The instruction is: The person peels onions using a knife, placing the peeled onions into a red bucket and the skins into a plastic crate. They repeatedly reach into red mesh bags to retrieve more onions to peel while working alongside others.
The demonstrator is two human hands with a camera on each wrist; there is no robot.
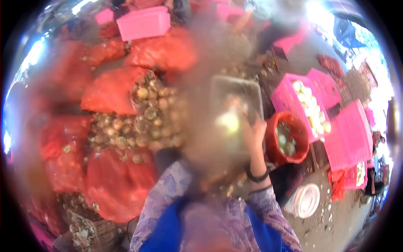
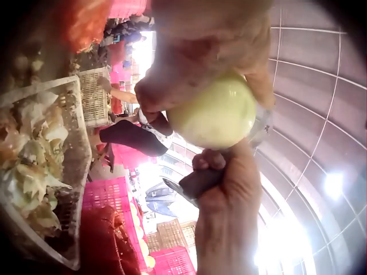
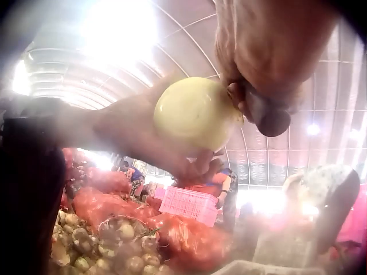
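A peeled, pale yellow-green onion (image 2: 221, 114) is gripped by my left hand (image 2: 206, 63), whose fingers curl round it. My right hand (image 2: 232, 195) holds a small knife by its dark handle (image 2: 200, 182), close against the underside of the onion in the left wrist view. The blade (image 2: 178, 190) points away from the onion there. From the right wrist, the onion (image 3: 195, 114) shows between the left hand (image 3: 135, 132) and the right hand (image 3: 275, 51). In the head view, a blurred smudge hides most of the left hand; the bright onion (image 1: 230, 122) is over a pale tray (image 1: 261, 98).
Onion skins (image 2: 40, 166) fill part of the tray. Unpeeled onions (image 1: 121, 130) lie to the left among red mesh sacks (image 1: 121, 185). On the right stand a red bucket (image 1: 273, 140) and a pink crate (image 1: 281, 94), both with peeled onions, and a white bucket (image 1: 304, 201).
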